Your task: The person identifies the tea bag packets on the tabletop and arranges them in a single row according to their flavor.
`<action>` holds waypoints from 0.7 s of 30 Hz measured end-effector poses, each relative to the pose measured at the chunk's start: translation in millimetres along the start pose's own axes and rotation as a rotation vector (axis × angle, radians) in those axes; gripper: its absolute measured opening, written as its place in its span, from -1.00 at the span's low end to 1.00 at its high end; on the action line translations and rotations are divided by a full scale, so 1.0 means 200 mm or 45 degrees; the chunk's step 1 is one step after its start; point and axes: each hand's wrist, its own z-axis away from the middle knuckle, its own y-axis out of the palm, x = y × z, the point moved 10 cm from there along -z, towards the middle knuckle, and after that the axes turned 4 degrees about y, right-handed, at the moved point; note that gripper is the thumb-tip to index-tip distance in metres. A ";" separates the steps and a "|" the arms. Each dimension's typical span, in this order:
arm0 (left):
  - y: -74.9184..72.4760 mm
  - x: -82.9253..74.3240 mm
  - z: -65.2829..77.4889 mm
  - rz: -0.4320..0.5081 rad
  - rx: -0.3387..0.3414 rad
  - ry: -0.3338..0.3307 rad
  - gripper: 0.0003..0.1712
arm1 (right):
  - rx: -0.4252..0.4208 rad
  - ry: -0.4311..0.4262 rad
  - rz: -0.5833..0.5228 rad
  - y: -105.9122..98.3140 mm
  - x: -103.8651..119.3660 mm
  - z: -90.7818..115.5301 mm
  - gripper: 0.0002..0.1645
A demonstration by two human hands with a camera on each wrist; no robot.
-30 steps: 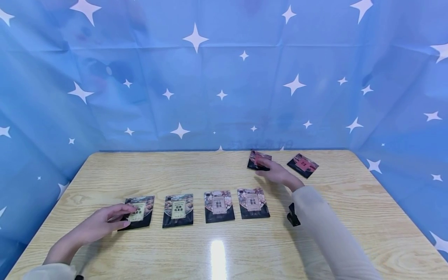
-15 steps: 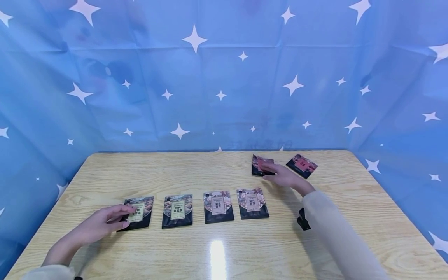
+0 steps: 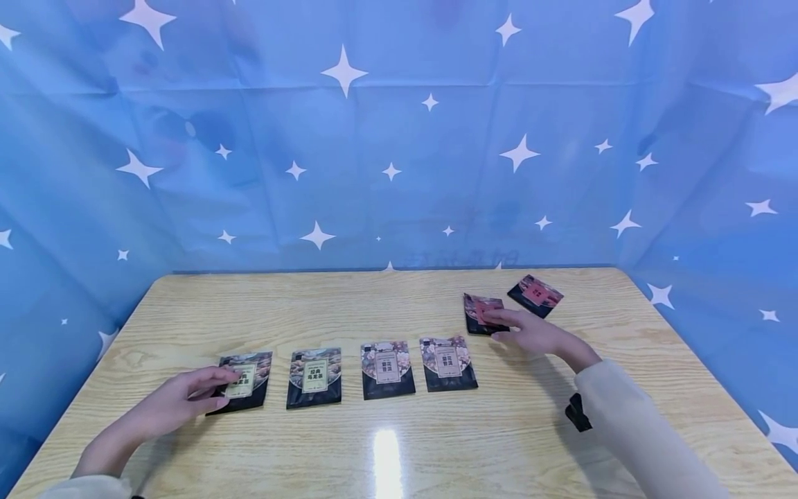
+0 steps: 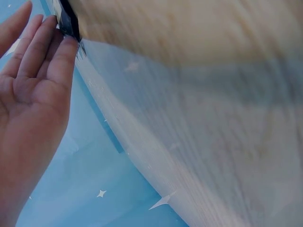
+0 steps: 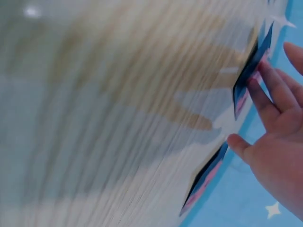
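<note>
My left hand [image 3: 177, 402] lies over the leftmost tea packet [image 3: 255, 396], a dark pouch with a pale green label; its outstretched fingers touch the front. In the left wrist view the fingers [image 4: 35, 54] reach straight to the dark packet edge [image 4: 69, 21]. My right hand [image 3: 539, 334] rests extended fingertips on a red-label tea packet [image 3: 475, 315], lying slightly askew behind the row. The right wrist view shows those fingers [image 5: 274, 90] pressing on that packet [image 5: 246, 78], not curled round it. Another red-label tea packet [image 3: 535, 294] lies tilted farther back, right of it.
Between the hands, a second green-label packet [image 3: 314, 378] and two pink-label packets [image 3: 388, 371] continue the row. They lie flat on the wooden table [image 3: 299, 457]. A blue star-patterned cloth [image 3: 386, 201] hangs behind the table and along both sides.
My right hand has slid the red-label tea packet right and toward the front, closer to the row. My left hand has stayed on the leftmost packet.
</note>
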 end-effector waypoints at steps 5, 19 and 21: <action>0.00 0.00 0.00 -0.003 0.005 0.002 -0.50 | 0.026 -0.004 0.005 0.01 0.00 0.07 -0.38; 0.00 0.01 0.00 0.003 0.001 -0.008 -0.50 | 0.044 -0.052 -0.021 0.10 0.02 0.25 -0.38; 0.00 0.01 0.00 0.002 0.000 -0.005 -0.51 | 0.052 -0.050 -0.020 0.11 0.03 0.27 -0.37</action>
